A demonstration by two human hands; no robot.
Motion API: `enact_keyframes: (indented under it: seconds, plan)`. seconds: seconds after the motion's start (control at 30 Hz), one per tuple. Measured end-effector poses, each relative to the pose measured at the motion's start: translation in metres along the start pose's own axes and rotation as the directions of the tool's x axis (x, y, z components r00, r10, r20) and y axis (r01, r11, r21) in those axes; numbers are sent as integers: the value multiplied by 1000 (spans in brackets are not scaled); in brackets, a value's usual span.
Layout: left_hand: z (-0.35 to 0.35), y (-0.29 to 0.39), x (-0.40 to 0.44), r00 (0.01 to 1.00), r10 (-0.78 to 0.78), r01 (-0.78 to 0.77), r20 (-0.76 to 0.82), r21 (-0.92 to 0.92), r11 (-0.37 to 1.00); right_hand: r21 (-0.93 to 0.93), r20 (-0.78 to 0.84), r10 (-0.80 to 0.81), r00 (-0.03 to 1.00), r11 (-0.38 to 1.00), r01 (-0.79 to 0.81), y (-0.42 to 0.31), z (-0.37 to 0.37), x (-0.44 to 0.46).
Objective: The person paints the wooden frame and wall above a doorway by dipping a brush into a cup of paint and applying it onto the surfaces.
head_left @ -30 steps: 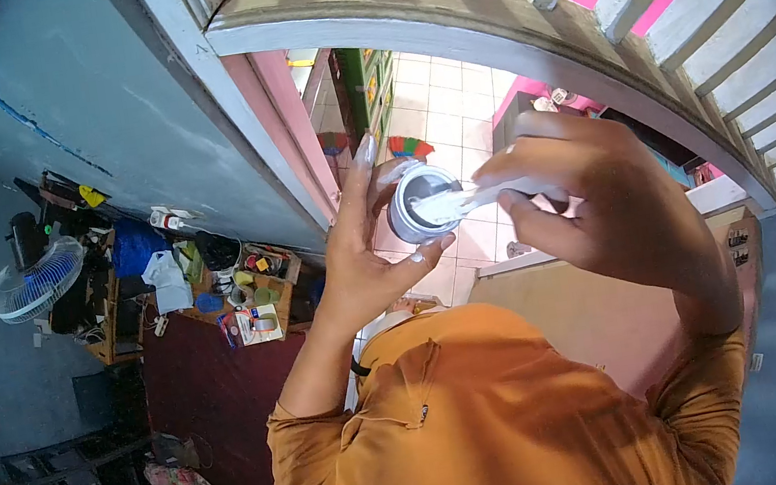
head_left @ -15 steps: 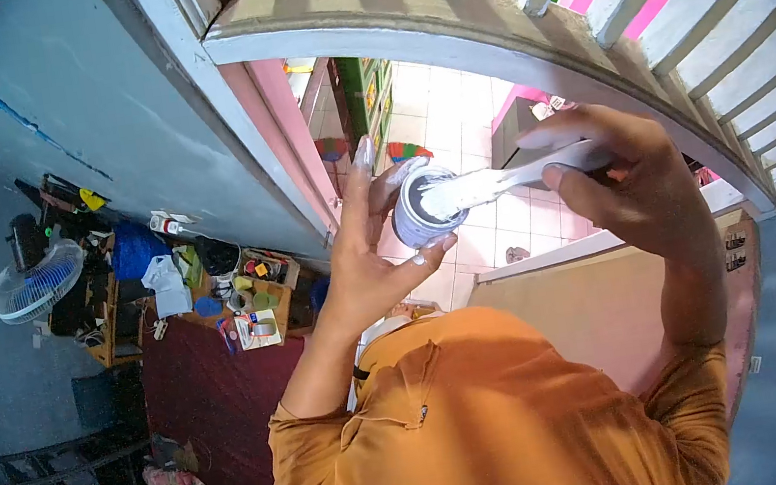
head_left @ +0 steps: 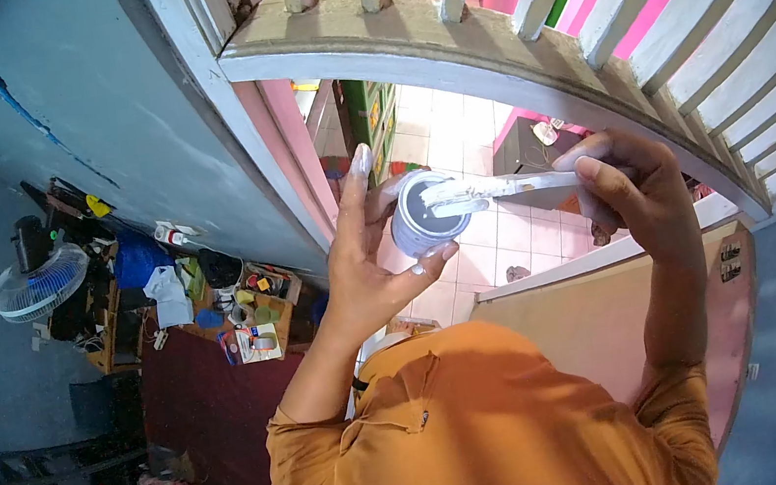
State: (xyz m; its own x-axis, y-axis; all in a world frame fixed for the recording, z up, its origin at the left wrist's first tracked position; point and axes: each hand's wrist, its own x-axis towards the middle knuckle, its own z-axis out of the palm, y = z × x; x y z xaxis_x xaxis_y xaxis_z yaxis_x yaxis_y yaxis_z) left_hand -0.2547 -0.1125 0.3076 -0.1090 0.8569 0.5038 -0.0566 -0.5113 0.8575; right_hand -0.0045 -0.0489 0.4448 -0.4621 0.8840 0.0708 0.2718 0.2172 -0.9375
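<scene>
My left hand (head_left: pixel 364 246) is wrapped round a small light-coloured can (head_left: pixel 416 231), its opening tilted up toward me. White paint marks a fingertip and the thumb. Between the thumb and fingers of my right hand (head_left: pixel 612 176) is the handle of a paint brush (head_left: pixel 499 187), held nearly level. Its white-coated bristle end lies over the can's mouth, near the rim. Part of the can's greyish inside shows beside the bristles.
A wooden arch with slatted railing (head_left: pixel 441 51) spans the top. Left are a blue-grey wall (head_left: pixel 72 108), a fan (head_left: pixel 41 281) and a cluttered wooden shelf (head_left: pixel 269 314). A tan door panel (head_left: pixel 616 310) stands at the right, with tiled floor (head_left: pixel 506 236) beyond.
The brush has come up out of the can and turned, its bristles now over the mouth. My right hand has moved right, away from the can, while my left hand stays round it.
</scene>
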Motion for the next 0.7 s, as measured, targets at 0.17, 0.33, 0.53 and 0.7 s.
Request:
enact_keyframes:
  seconds: [0.17,0.33,0.53,0.7]
  plan:
    - [-3,12,10,998,63,-64,10,91,994,67,-61,17,998,998,-13,-3,-1,2]
    - [-5,37,29,992,126,-127,10,90,988,159,-189,49,981,987,-18,-9,-1,11]
    - [-16,68,63,975,219,-220,31,87,972,225,-208,-50,977,969,97,-40,-3,30]
    - [-27,94,100,957,290,-286,-2,160,945,208,-228,-142,963,959,191,-92,8,43]
